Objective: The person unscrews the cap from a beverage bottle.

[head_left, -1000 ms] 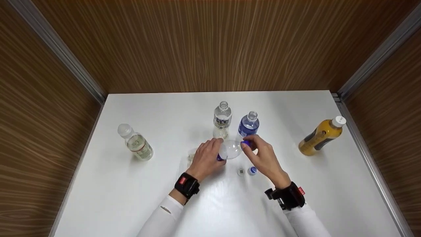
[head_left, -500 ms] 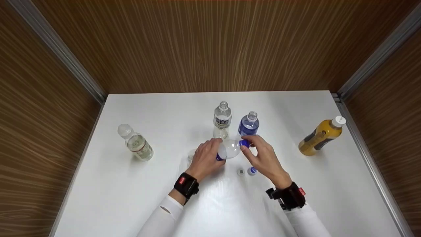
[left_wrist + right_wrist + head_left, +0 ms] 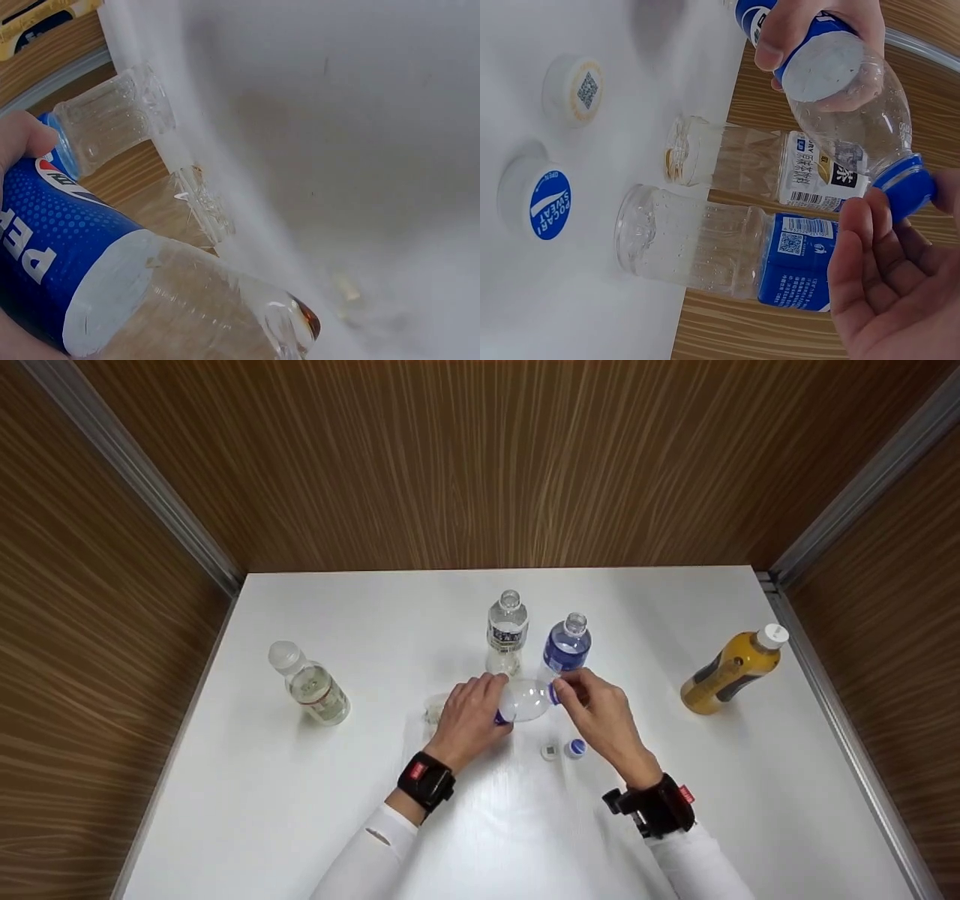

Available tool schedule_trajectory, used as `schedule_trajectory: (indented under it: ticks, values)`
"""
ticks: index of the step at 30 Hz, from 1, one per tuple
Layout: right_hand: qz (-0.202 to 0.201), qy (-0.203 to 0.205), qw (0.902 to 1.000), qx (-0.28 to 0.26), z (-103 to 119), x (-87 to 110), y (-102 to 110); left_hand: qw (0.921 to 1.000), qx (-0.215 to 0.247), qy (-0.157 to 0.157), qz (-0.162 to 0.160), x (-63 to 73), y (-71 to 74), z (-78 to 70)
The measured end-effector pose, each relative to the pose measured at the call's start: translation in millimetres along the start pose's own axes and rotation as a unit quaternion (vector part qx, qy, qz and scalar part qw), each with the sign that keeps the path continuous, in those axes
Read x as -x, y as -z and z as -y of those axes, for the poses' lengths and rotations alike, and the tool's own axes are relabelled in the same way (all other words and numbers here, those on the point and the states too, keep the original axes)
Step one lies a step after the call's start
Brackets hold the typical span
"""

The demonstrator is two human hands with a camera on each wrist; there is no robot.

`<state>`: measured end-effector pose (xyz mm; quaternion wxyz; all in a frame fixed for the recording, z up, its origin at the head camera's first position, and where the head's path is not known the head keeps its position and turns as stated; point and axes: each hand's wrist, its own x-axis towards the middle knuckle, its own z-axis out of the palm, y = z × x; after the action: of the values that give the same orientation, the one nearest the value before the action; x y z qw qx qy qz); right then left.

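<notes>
In the head view my left hand (image 3: 471,716) grips a clear plastic bottle (image 3: 525,701) by its blue Pepsi label (image 3: 64,247). The bottle lies sideways in the hand, its neck towards the right. A little brown liquid shows at its bottom in the left wrist view. My right hand (image 3: 604,720) pinches the blue cap (image 3: 909,191), which sits on the bottle's neck, between thumb and fingers. Just behind the hands stand an uncapped tea bottle (image 3: 508,634) and an uncapped blue-labelled bottle (image 3: 568,645).
Two loose caps lie in front of the hands: a white one (image 3: 550,751) and a blue-and-white Pocari Sweat one (image 3: 576,748). A capped clear bottle (image 3: 311,686) stands left on the white table (image 3: 360,615), a capped orange bottle (image 3: 731,671) right.
My right thumb and fingers have shifted around the blue cap, covering more of it than half a second ago. The left hand and its bottle have hardly moved.
</notes>
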<state>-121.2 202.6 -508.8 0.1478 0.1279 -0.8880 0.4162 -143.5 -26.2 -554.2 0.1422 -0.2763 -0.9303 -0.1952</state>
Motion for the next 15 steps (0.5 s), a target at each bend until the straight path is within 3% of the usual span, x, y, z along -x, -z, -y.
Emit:
schedule_trajectory:
  ticks: [15]
  values:
    - [0.019,0.074,0.9964,-0.037,-3.4,0.9,4.9,0.9988,0.042,0.024,-0.002,-0.1,-1.1,-0.6]
